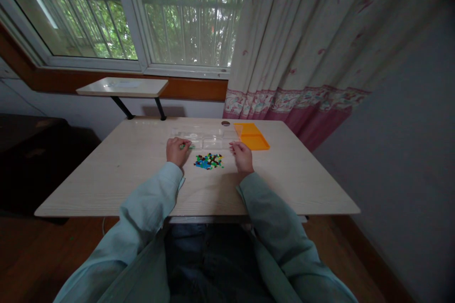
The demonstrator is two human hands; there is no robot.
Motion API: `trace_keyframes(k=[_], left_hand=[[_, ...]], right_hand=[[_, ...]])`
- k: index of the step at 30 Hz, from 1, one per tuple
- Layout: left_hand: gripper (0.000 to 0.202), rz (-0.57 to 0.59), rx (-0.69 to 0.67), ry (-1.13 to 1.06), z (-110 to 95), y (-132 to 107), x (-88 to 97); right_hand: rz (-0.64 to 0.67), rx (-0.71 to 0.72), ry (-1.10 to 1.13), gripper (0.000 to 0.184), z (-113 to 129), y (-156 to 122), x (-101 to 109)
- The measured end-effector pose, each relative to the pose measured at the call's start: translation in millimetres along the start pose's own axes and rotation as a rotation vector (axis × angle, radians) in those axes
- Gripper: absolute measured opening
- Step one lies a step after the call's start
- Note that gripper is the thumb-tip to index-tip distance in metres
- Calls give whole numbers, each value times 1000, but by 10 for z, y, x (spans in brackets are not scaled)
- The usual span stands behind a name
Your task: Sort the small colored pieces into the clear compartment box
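Note:
A clear plastic compartment box (212, 144) lies across the far middle of the table. At its left end is my left hand (177, 151), fingers pinched around a small green piece (182, 146); more green shows just beside the fingertips. My right hand (243, 157) is closed by the box's right end, thumb and fingers together; whatever it may hold is too small to make out. Between the hands, nearer to me, a loose pile of small coloured pieces (209, 161) is spread on the tabletop, in blue, green, yellow, white and dark brown.
An orange tray (254, 138) lies beyond my right hand, partly behind clear plastic. The pale wooden table (284, 184) has a round dark cable hole (225, 123) at its back. A raised shelf (124, 87) stands at the back left. Curtains (295, 71) hang behind.

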State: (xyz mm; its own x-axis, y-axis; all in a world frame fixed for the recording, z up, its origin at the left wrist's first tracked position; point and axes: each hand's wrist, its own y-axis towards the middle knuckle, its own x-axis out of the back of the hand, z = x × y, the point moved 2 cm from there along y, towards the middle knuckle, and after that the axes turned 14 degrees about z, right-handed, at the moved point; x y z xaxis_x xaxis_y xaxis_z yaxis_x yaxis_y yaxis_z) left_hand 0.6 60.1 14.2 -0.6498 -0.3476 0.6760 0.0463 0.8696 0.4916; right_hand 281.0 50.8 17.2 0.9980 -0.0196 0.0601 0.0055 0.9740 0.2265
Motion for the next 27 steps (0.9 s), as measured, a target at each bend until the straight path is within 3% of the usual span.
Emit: trace_keyframes(k=[7,12,15,19,23,27], left_hand=[[20,23,30,28,72,11,26],[26,58,35,14,77,0,25],[31,77,48,117,59,-15,31],[37,132,99,293,49,-18,30],[38,142,120,317,60,-16,20],[37,121,109,300,68,-19,12]], right_hand=[[59,162,-339,33,96,-73,-65],[113,210,-411,29,93,-96,-100],[159,229,-441,27,66,-95,-123],[309,332,-606,20,80,-119,-196],[495,444,-773,15,112,-184,-309],[545,473,-859,14,120,-234,-372]])
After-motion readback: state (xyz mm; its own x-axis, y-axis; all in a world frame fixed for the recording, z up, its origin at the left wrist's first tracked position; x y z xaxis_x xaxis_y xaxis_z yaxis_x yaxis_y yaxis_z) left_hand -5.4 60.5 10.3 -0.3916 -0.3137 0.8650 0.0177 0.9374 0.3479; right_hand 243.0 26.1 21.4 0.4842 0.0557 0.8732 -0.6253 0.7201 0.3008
